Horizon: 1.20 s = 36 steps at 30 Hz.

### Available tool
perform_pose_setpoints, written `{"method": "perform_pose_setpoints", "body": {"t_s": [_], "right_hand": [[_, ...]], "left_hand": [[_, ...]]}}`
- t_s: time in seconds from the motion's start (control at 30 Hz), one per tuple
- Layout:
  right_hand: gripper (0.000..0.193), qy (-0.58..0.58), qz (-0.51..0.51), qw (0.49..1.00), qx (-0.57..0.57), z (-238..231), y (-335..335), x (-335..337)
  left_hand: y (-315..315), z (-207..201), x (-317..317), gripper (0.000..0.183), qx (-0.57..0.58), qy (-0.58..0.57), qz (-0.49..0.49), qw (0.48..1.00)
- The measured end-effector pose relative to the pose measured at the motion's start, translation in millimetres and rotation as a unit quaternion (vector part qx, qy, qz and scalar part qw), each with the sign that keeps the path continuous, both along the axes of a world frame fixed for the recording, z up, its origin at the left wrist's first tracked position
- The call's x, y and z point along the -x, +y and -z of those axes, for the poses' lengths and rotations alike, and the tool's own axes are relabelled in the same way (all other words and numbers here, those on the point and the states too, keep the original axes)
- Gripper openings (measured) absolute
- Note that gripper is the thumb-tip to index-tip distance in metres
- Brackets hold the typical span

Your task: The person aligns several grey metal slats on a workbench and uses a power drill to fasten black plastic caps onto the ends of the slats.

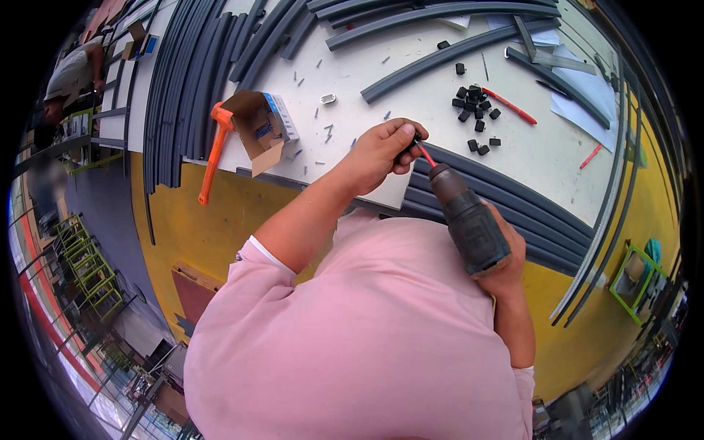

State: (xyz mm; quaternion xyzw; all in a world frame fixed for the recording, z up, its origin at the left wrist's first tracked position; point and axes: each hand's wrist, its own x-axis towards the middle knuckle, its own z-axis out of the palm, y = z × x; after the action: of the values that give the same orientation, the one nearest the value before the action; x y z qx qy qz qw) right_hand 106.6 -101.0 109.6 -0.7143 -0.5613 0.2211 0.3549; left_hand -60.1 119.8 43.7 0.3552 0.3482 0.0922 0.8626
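Observation:
My right hand (506,253) grips a dark power drill (469,216) whose red bit (427,155) points up and left. The bit's tip meets a small black plastic piece (409,152) that my left hand (389,150) pinches between thumb and fingers. My fingers cover most of that piece. Beneath the drill lie several long grey tubes (506,187) along the table's near edge. Right of my left hand, several small black plugs (473,103) sit in a loose cluster. Loose screws (328,132) are scattered left of it.
An open cardboard box (253,132) with screws and an orange hammer (217,147) lie on the table's left part. Grey tubes (191,81) are stacked beyond them. A red marker (510,105), a metal square (561,61) and paper sheets (587,110) lie at right. Another person (73,73) is far left.

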Motion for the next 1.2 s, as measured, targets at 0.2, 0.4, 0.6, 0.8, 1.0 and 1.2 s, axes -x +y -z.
{"method": "perform_pose_setpoints", "body": {"t_s": [0.2,0.4,0.6,0.8,1.0,1.2], "right_hand": [[0.065,-0.025,-0.049,0.998,-0.004,-6,12,-1],[0.054,-0.033,-0.078,0.996,0.004,0,20,8],[0.050,-0.046,-0.103,0.993,0.019,-4,21,9],[0.058,-0.031,-0.124,0.989,0.074,-7,22,8],[0.064,-0.055,-0.122,0.989,0.062,-3,24,12],[0.059,-0.061,-0.112,0.992,0.018,1,33,15]], "left_hand": [[9,-3,19,0.028,-0.045,0.039,0.051,0.997],[11,6,46,0.028,0.001,0.064,0.018,0.998],[16,8,57,0.024,0.042,0.054,0.040,0.997],[19,3,61,0.024,0.058,0.056,0.083,0.993],[20,-4,60,0.027,0.043,0.065,0.092,0.993],[21,-7,62,0.026,0.014,0.067,0.065,0.996]]}}
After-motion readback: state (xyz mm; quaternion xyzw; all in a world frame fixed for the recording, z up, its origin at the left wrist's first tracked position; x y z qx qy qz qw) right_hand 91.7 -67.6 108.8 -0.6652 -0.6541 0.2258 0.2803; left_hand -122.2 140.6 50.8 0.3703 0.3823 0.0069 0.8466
